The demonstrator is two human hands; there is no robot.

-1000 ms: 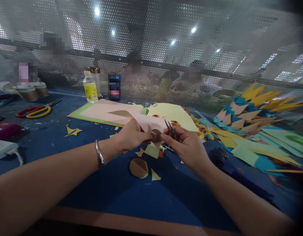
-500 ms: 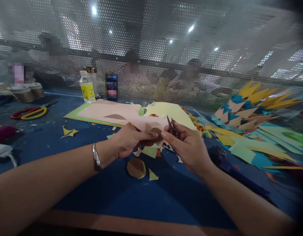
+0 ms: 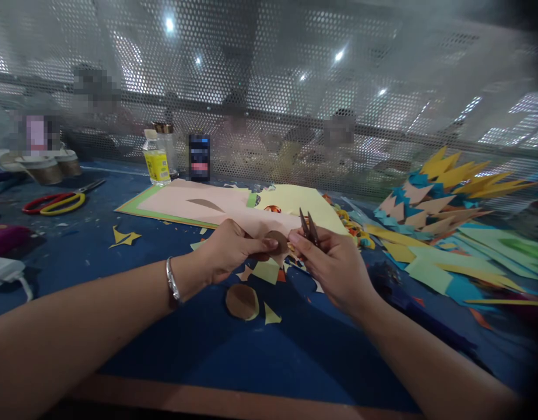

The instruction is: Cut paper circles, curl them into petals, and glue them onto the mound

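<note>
My left hand (image 3: 227, 251) is closed, thumb and fingers pinching a small brown cardboard disc (image 3: 277, 240) against a pale pink sheet of paper (image 3: 269, 221). In my closed right hand (image 3: 338, 262) is a pair of scissors (image 3: 311, 228), their dark blades pointing up and slightly apart. The thumb and a fingertip of that hand also meet at the edge of the pink paper beside the disc. Below my hands lies a brown disc with a pale yellow rim (image 3: 241, 301), a yellow paper scrap (image 3: 271, 314) just right of it.
Red-and-yellow-handled scissors (image 3: 56, 203) lie at left. A bottle with a yellow label (image 3: 157, 160) and a phone (image 3: 199, 157) stand at the back before a perforated metal screen (image 3: 260, 76). Spiky layered paper (image 3: 430, 201), coloured sheets (image 3: 439, 265) and a dark blue tool (image 3: 426, 318) are at right.
My hands stay nearly in place. The right fingers and scissors have shifted very slightly by the paper's edge, and more of the brown disc shows. The whole view has moved a little.
</note>
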